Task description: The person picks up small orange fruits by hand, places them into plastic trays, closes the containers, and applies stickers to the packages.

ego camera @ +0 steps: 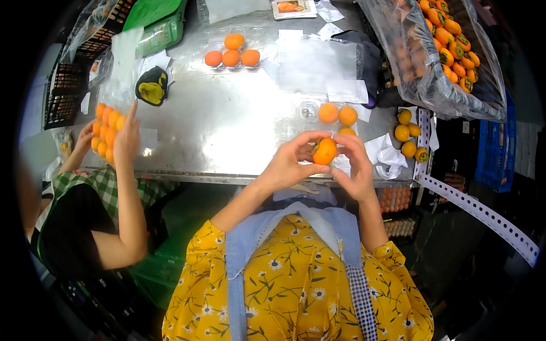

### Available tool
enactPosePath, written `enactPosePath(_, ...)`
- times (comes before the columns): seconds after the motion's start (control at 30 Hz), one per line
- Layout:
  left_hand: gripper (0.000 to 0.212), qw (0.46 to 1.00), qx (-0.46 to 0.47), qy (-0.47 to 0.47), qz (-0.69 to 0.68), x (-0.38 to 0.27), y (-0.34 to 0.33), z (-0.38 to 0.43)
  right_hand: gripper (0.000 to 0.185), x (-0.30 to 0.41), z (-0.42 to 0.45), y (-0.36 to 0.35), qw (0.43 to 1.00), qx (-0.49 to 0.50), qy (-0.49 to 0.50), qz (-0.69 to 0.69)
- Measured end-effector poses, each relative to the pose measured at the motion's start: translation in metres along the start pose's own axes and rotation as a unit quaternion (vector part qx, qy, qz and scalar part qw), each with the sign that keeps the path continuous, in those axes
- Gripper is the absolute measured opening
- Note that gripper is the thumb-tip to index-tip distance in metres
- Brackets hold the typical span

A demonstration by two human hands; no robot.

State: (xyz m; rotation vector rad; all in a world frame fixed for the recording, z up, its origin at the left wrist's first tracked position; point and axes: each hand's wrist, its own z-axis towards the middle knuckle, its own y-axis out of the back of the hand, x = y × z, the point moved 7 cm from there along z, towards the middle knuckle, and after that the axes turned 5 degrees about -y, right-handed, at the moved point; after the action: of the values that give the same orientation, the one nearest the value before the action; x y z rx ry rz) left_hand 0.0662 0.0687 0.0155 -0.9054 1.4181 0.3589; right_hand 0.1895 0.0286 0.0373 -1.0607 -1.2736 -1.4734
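Note:
Between my left hand (pixel 294 160) and my right hand (pixel 355 168), an orange persimmon (pixel 325 151) is held by the fingertips of both, its leafy calyx turned towards my left. Just beyond my hands, several persimmons (pixel 328 113) rest in a clear plastic tray (pixel 308 111), which my hands partly hide. A crumpled white paper (pixel 386 155) lies to the right of my right hand. Further right, near the table's edge, is a loose group of yellower persimmons (pixel 402 133), some with calyxes showing.
A plastic-lined crate of persimmons (pixel 456 47) stands at the upper right. Another clear tray with persimmons (pixel 231 58) sits at the back of the metal table (pixel 200 123). At left, a co-worker's hands (pixel 127 140) are at a filled tray. A perforated metal strip (pixel 482 209) juts out at right.

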Motion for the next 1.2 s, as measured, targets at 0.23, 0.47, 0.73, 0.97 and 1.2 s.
enactPosePath(0.23, 0.054, 0.987, -0.081, -0.012, 0.140, -0.007, 0.010, -0.005, 0.026, -0.005, 0.016, -0.018, 0.995, -0.024, -0.042, 0.088)
enactPosePath(0.47, 0.054, 0.988, -0.105, -0.020, 0.114, 0.002, 0.014, -0.009, 0.013, -0.021, 0.019, -0.021, 0.992, -0.032, -0.064, 0.101)
enactPosePath(0.73, 0.054, 0.995, -0.090, -0.039, -0.013, 0.005, 0.013, -0.008, 0.014, -0.039, 0.019, -0.019, 0.966, -0.049, -0.142, 0.211)
enactPosePath(0.97, 0.058, 0.993, -0.098, -0.068, 0.004, 0.006, 0.019, -0.008, 0.014, -0.047, 0.015, -0.017, 0.964, -0.047, -0.152, 0.213)
enactPosePath(1.2, 0.054, 0.979, -0.109, -0.123, 0.123, -0.004, 0.020, -0.009, 0.013, -0.052, 0.013, -0.022, 0.965, -0.025, -0.174, 0.194)
